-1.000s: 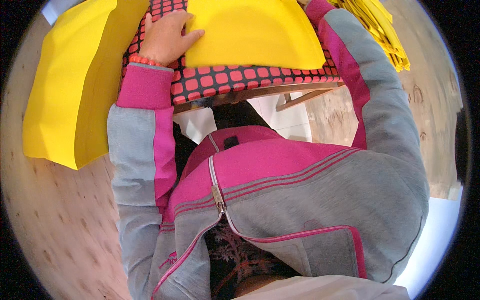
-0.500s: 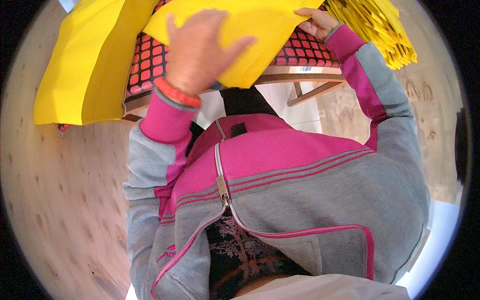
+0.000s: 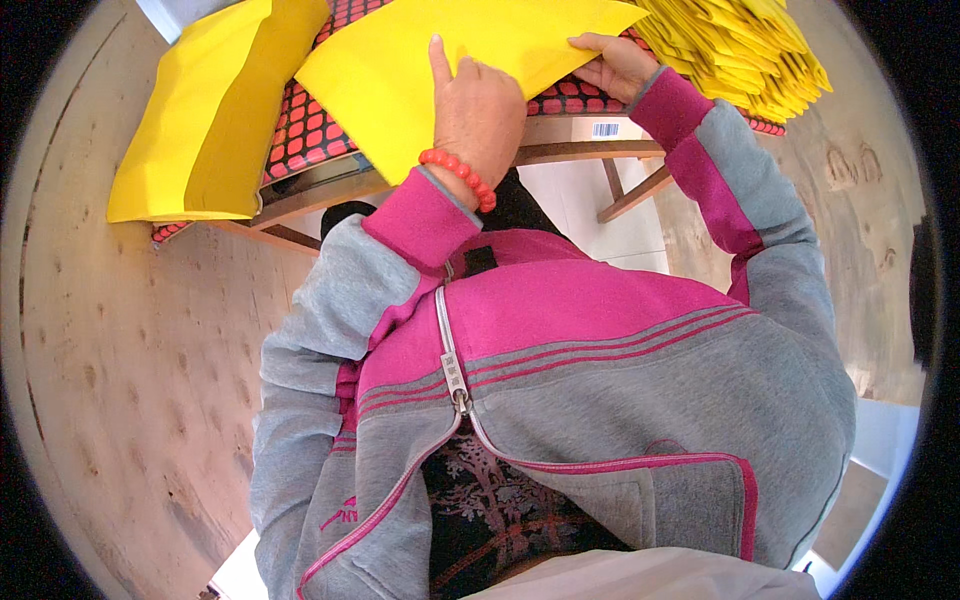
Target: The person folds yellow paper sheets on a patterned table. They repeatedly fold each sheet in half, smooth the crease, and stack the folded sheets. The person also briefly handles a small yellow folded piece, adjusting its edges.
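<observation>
A flat yellow cloth-like sheet [image 3: 385, 85] lies in front of me on a red-and-black patterned surface [image 3: 300, 130], one corner hanging over the near edge. My left hand [image 3: 482, 112], with a red bead bracelet [image 3: 460, 176] at its wrist, rests on the sheet's near part. One finger points away from me; the others look bent and are partly hidden. At the sheet's right corner my right hand [image 3: 622, 68] pinches the edge, thumb above and fingers beneath.
To the left lies a thick stack of yellow sheets [image 3: 185, 115], overhanging the surface's edge. A fanned heap of yellow folded pieces [image 3: 735, 55] sits at the far right. Below runs a wooden frame [image 3: 590, 150] with legs, above a pale floor.
My left hand has come nearer and to the right, down onto the sheet. The sheet has turned, its near corner shifting left. My right hand keeps its pinch, slightly left and lower.
</observation>
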A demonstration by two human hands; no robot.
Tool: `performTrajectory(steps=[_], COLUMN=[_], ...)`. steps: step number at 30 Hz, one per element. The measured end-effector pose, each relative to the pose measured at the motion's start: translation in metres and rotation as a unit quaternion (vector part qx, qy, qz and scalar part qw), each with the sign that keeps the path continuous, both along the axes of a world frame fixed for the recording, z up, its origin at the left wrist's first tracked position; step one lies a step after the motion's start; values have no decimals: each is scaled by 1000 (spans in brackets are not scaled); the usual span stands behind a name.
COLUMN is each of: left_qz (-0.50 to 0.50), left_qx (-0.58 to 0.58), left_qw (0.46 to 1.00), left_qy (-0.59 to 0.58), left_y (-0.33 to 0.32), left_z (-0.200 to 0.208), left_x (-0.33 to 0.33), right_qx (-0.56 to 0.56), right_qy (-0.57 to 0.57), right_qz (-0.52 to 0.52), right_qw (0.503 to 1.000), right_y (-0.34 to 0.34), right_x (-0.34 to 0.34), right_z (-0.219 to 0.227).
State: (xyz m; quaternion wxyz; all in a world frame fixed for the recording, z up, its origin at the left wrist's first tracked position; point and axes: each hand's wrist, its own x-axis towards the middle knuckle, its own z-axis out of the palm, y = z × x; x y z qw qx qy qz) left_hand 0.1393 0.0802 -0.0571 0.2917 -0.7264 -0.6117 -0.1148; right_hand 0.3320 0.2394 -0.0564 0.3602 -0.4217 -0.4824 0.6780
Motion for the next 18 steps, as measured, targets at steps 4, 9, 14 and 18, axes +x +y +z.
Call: performTrajectory(steps=[4, 9, 14, 18], left_qz=[-11, -96, -138, -161], left_qx=[-9, -7, -63, -93], left_qw=[1000, 995, 988, 982], left_qy=[-3, 1, -25, -43], left_y=[-6, -14, -18, -15], left_z=[-4, -1, 10, 19], left_x=[-27, -72, -89, -96], right_qx=[-22, -91, 464, 751], right_qy=[17, 29, -180, -229], right_qz=[9, 157, 226, 42], right_qw=[1000, 983, 837, 617], right_y=[-22, -84, -150, -123], right_x=[9, 22, 2, -44], right_z=[0, 16, 22, 22])
